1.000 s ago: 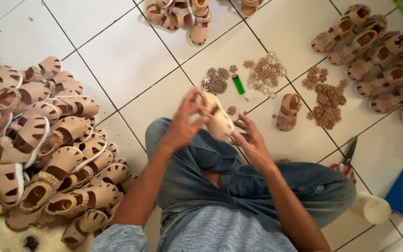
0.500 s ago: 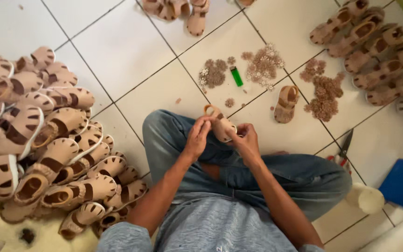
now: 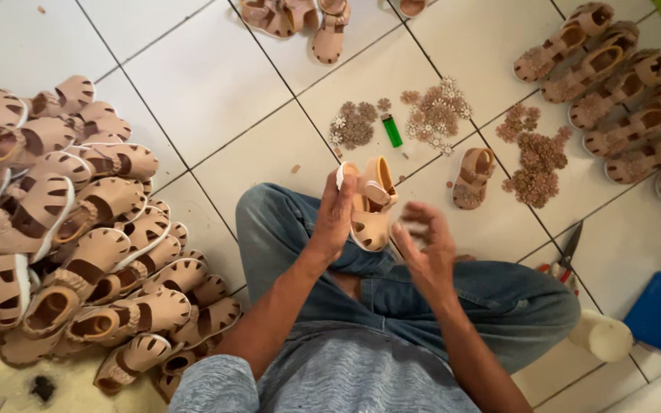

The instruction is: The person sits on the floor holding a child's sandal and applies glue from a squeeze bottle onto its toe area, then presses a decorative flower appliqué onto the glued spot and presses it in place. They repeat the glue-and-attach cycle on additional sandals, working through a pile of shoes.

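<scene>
A small green lighter [image 3: 392,130] is lying on the white tiles just beyond the held sandal, between two scatters of brown flower-shaped trims [image 3: 436,115]; no package or sign is showing close to the grasp. The left hand [image 3: 336,214] is closing around a small tan child's sandal [image 3: 372,203], fingers wrapping its near side while the thumb is pressing the strap end. The sandal is showing a pale beige upper with cut-out slots at the toe, a strap across the middle and a yellowish insole. Its long axis is running away from the person, heel end pointing toward the lighter, toe end pointing down toward the jeans [image 3: 422,291]. The right hand [image 3: 426,245] is hovering just beside the sandal's toe, fingers spread loosely and holding nothing. Another single sandal [image 3: 474,177] is lying beyond the right hand.
</scene>
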